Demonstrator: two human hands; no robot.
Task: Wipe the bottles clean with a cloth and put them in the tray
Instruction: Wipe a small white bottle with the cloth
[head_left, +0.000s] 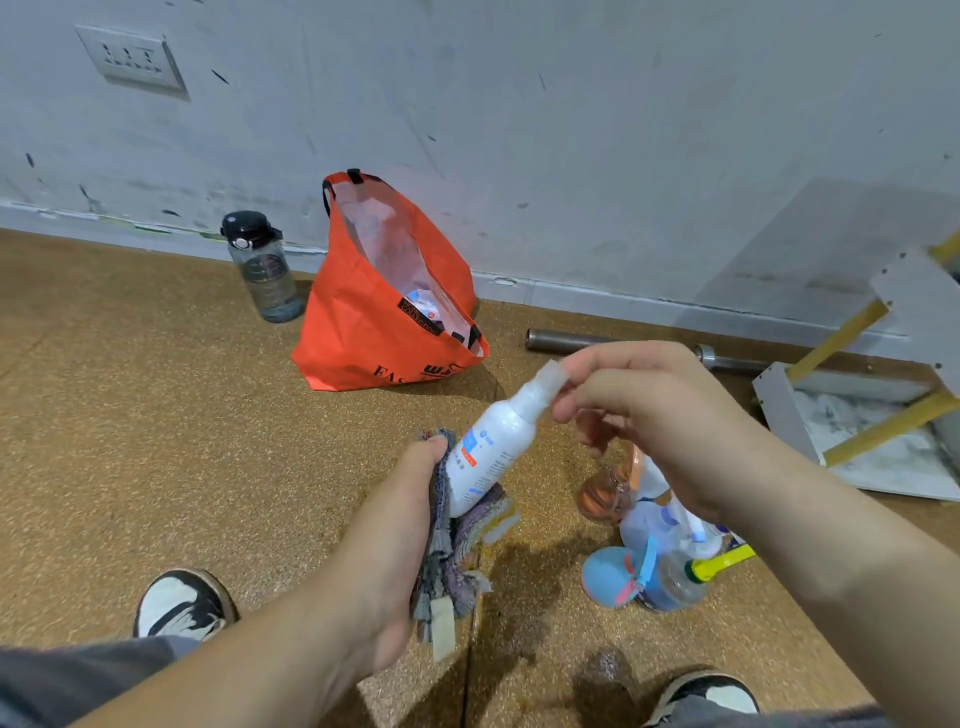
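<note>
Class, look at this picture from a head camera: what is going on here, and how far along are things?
A person is wiping a white spray bottle. The right hand pinches its cap end, while the left hand holds a multicoloured cloth around its base. More bottles lie in a cluster on the floor, below the right arm. An orange bag and a dark water bottle stand by the wall. No tray is visible.

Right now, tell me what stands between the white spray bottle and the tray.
No tray is in view, so the path cannot be judged. The white spray bottle is held by the right hand at its cap, its base in the cloth held by the left hand.
</note>
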